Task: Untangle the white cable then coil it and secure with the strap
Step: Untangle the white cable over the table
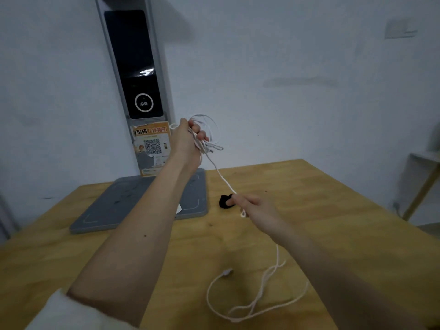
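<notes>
White cable [220, 175] runs between two raised bare hands above a wooden table [333, 210]. The left hand [188, 141], held up in front of the wall, has its fingers curled round a bunch of loops. From there one strand slopes down to the right hand [252, 207], which pinches it between thumb and fingers low over the table. The rest trails under the right forearm and lies in loose curves on the near tabletop, ending in a plug [227, 272]. A small black strap [225, 200] lies on the table just beyond the right hand. Behind, a grey stand [133, 67] with a dark screen rises from a flat grey base [114, 206]. An orange sticker [152, 141] on it shows a QR code and Chinese characters, too blurred to read with certainty.
</notes>
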